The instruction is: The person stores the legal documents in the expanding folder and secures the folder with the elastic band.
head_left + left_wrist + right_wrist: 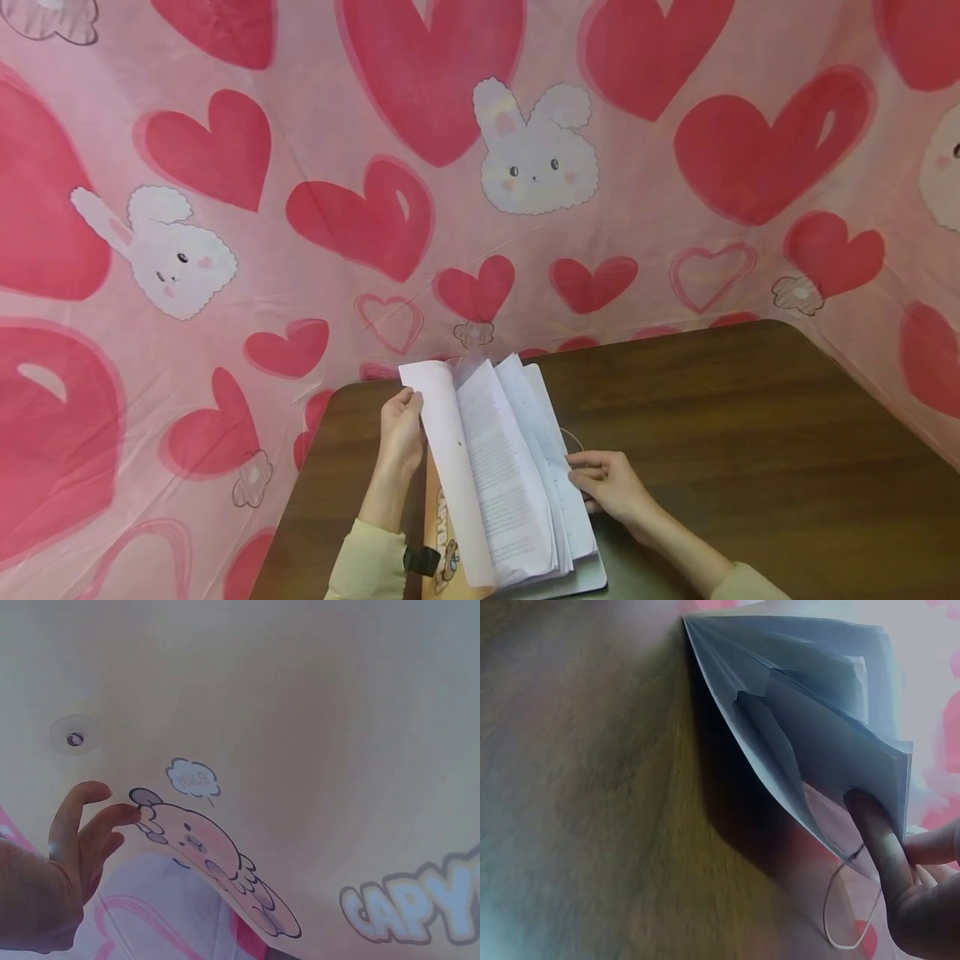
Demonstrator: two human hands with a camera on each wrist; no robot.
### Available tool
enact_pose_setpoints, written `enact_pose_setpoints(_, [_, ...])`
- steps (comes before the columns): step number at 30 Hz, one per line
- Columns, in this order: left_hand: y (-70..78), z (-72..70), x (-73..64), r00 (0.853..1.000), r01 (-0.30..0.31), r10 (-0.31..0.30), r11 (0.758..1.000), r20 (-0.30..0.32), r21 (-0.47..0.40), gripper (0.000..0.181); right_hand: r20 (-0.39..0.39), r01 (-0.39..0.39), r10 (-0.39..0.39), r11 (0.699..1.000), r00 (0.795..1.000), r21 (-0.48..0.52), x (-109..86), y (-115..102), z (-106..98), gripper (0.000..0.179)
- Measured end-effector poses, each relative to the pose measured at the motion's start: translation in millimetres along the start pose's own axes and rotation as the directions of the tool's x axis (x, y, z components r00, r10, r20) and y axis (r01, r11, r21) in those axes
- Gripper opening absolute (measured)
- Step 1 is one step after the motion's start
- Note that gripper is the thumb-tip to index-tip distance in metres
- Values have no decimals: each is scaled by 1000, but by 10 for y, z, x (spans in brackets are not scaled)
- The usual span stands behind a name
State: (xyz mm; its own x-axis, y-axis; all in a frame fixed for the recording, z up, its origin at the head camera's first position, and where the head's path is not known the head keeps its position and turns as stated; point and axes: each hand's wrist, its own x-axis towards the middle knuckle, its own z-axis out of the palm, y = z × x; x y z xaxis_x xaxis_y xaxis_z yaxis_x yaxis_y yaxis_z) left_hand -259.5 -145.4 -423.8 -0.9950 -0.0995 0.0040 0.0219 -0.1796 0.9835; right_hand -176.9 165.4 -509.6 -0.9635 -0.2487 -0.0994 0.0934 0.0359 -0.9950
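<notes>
A document folder (435, 492) with a cartoon capybara cover stands partly open on the table, holding a stack of printed papers (502, 475). My left hand (402, 429) pinches the outer edge of the raised front cover. In the left wrist view, the fingertips of that hand (82, 847) meet the cover (285, 735) beside the printed capybara (199, 840). My right hand (615, 487) grips the right edge of the papers. From the right wrist, the thumb and fingers of that hand (915, 892) pinch several fanned sheets (832, 735).
A thin elastic cord (829, 915) loops out from the folder's right side. The dark wooden table (750, 433) extends to the right. Behind it hangs a pink cloth (637, 242) printed with hearts and rabbits. A dark band (422, 560) is on my left wrist.
</notes>
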Motion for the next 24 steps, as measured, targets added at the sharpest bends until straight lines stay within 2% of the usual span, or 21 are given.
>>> enact_pose_setpoints(11, [-5,24,-25,1000,24,-24,999,-1,-33,57,68,-1,-1,1000,998,30,81,-2,107,45])
enact_pose_setpoints(20, [-74,74,-31,1000,27,-28,998,-11,-49,35,202,-94,61,983,978,159,140,74,113,46])
enact_pose_setpoints(24, [-102,88,-24,1000,17,-17,999,-8,-41,31,160,-89,66,986,985,141,121,66,122,44])
